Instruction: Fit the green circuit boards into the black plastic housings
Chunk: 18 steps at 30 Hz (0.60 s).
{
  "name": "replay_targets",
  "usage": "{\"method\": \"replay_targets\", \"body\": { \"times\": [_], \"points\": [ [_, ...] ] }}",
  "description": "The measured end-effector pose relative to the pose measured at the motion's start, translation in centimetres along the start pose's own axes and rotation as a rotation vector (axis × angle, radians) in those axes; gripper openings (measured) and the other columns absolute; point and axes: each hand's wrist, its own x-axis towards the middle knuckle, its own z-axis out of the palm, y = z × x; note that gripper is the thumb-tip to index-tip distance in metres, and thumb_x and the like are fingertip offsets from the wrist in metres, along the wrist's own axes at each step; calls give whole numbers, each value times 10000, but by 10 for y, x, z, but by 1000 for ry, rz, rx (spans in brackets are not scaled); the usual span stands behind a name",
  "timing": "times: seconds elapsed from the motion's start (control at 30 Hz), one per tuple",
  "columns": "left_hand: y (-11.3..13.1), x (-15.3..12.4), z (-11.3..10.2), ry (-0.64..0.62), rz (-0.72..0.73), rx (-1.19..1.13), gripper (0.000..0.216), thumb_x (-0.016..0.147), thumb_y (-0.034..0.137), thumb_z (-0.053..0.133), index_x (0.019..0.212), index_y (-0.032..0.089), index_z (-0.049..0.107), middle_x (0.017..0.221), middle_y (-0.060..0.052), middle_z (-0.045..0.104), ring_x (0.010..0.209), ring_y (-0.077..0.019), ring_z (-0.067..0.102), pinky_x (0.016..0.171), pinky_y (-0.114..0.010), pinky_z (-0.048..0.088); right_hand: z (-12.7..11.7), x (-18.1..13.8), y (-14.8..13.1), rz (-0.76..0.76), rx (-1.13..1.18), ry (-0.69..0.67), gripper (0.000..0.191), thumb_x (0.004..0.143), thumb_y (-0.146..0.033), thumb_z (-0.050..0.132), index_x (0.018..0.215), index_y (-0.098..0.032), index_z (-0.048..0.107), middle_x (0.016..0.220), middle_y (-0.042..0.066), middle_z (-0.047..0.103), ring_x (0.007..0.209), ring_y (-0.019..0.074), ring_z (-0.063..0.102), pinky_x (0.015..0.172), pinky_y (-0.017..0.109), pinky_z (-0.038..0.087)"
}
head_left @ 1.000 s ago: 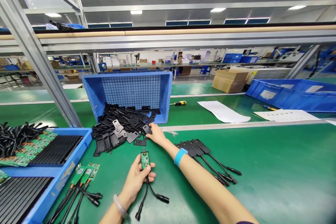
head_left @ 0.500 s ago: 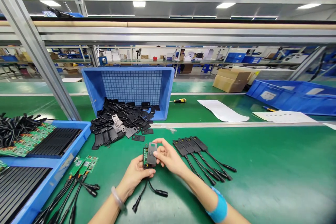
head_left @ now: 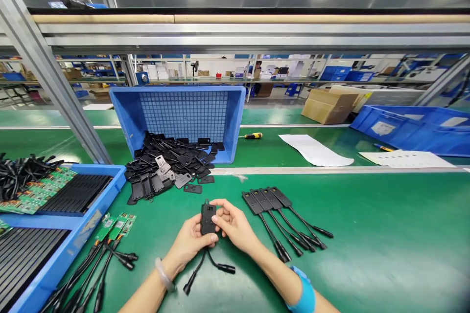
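Here, a black cover (head_left: 208, 218) is pinched onto a cabled board by the left hand (head_left: 191, 243) and right hand (head_left: 233, 225) near the counter's front edge; firm, even pressing seems needed next.

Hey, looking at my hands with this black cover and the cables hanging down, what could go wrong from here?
The black cover is pinched between the left hand and right hand; if it sits skewed, squeezing might leave it half closed. The two cables dangle from its lower end onto the green mat, so they could get pinched at the edge. The finished units lie close to the right forearm, which might knock them out of line.
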Motion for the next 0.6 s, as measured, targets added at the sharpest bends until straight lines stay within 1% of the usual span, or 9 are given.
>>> {"method": "replay_targets", "body": {
  "times": [0.1, 0.2, 0.27, 0.33, 0.43, 0.5, 0.53, 0.57, 0.6],
  "points": [
    [-4, 0, -1, -8, 17, 68, 613, 685, 327, 746, 1147, 48, 456, 964, -110, 549, 713, -97, 548, 614, -200, 462, 1, 1, 5, 14, 17, 34, 596, 734, -457, 617, 1201, -143, 418, 909, 33, 423, 592, 76, 533, 470, 198, 423],
    [-7, -2, -1, -24, 40, 168, 578, 742, 317, 684, 1205, 69, 443, 989, -113, 542, 766, -120, 556, 624, -204, 471, 1, 2, 7, 77, 70, 3, 698, 750, -649, 536, 1177, -119, 381, 823, 32, 454, 576, 90, 511, 459, 209, 420],
    [-7, -4, 0, -17, 53, 224, 614, 761, 297, 651, 1283, 91, 402, 1023, -120, 543, 826, -147, 569, 662, -223, 488, 0, 3, 6, 124, 98, -52, 722, 758, -746, 444, 1054, -87, 436, 733, 42, 476, 588, 95, 490, 466, 194, 395],
    [-7, -5, 2, -14, 54, 261, 603, 773, 289, 621, 1298, 98, 393, 1057, -131, 549, 859, -163, 582, 693, -237, 500, -1, 4, 6, 146, 105, -79, 704, 739, -774, 443, 884, -85, 458, 674, 39, 467, 559, 77, 451, 475, 184, 352],
    [-8, -5, 4, -5, 21, 270, 565, 772, 322, 611, 1245, 80, 419, 1036, -141, 563, 811, -163, 600, 665, -240, 508, 0, 6, 8, 142, 58, -30, 703, 697, -803, 461, 753, -103, 425, 597, 8, 406, 490, 51, 349, 473, 194, 277],
    [-9, -3, 4, 6, -6, 246, 626, 752, 366, 637, 1249, 65, 406, 1011, -148, 568, 770, -161, 603, 629, -238, 505, 2, 6, 11, 146, 6, -3, 698, 729, -802, 399, 764, -106, 441, 580, 8, 390, 485, 64, 330, 473, 208, 263],
    [-10, -2, 4, 17, -12, 222, 678, 739, 394, 653, 1267, 63, 387, 1028, -157, 566, 763, -161, 604, 622, -239, 504, 4, 5, 12, 127, -51, 16, 672, 778, -761, 362, 807, -99, 476, 611, 24, 420, 506, 77, 358, 494, 220, 295],
    [-11, -1, 4, 25, -7, 187, 735, 723, 410, 674, 1288, 61, 361, 1068, -170, 557, 782, -163, 605, 643, -244, 508, 7, 3, 12, 91, -140, 38, 620, 825, -682, 358, 897, -87, 518, 681, 49, 467, 555, 95, 406, 539, 238, 346],
    [-12, -1, 4, 31, 12, 148, 792, 708, 410, 697, 1312, 58, 327, 1122, -185, 540, 824, -164, 604, 699, -251, 512, 10, 1, 10, 43, -259, 61, 565, 848, -589, 388, 1033, -76, 536, 796, 81, 509, 652, 121, 465, 626, 266, 402]
  ]
}}
